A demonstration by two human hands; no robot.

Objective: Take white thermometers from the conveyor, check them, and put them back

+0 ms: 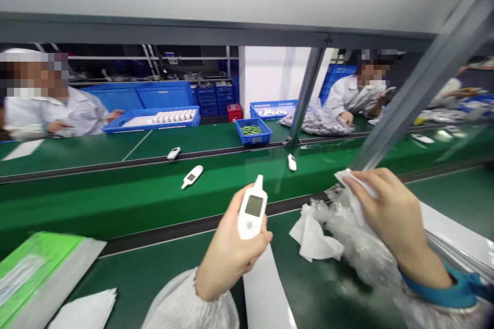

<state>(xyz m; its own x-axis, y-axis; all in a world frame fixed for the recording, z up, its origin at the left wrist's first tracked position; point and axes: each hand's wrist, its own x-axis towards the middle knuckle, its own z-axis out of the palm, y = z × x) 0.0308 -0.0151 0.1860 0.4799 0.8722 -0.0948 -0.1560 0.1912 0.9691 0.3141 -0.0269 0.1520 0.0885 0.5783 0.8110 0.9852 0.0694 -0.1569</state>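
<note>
Two hands are held apart above a dark green bench (328,293). The left hand (226,259) grips a white thermometer (250,213) upright, its small grey screen facing the wearer. The right hand (389,216) pinches a white wipe (357,187) against a mass of crumpled clear plastic (358,247), and a second wipe (312,236) lies just beside it. Three more thermometers lie on the green belts ahead: two (192,176) (292,162) on the nearer belt (116,205) and one (173,153) on the farther belt (200,139). Beyond, a blue tray (150,121) holds rows of white items, and a smaller blue tray (251,131) holds green parts. Two co-workers (50,113) (355,95) in white coats sit across the line, under a grey metal frame (193,28).
</note>
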